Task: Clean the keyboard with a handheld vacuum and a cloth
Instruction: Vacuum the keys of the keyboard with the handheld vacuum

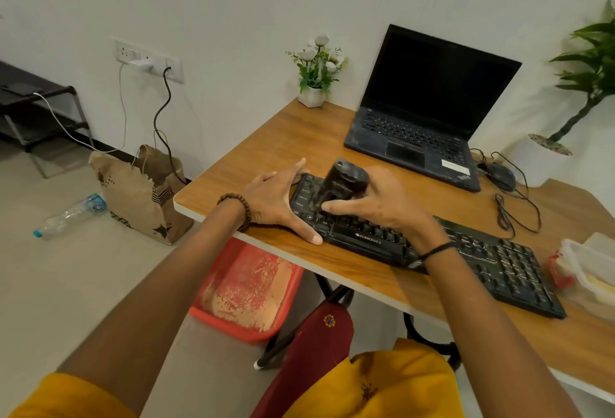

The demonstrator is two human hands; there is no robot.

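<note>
Closest in, at 6 o'clock, a yellow garment covers the lap, and just beyond it a red basin (246,288) sits on the floor under the near edge of the table (286,148).

Up onto the tabletop now. The black keyboard (499,261) lies on a slant, running from the middle of the view out towards 4 o'clock. The left hand (276,204) is at its left end, at about 9 o'clock of the keyboard, with fingers spread wide and fairly straight. The thumb lies against the near edge, the index finger reaches round the far corner, and nothing is held.

The right hand (389,208) is over the left block of keys, fingers curled round the handheld vacuum (344,181), thumb stretched across its front. The vacuum stands tilted over the leftmost keys. It is blurred, so its nozzle seems to be down on them, but contact is hard to confirm.

At 3 o'clock, at the table's right edge, is a clear plastic container (592,271). Further back, at 2 o'clock, a wired mouse (499,176) lies just beside the open laptop (429,94), whose screen is dark. At 12 o'clock a small flower pot (312,96) stands at the table's far corner.

On the floor at 9 o'clock are a paper bag (143,191) and a plastic bottle (71,214) lying on its side. On the wall at 11 o'clock is a wall socket (149,61) with cables hanging.
</note>
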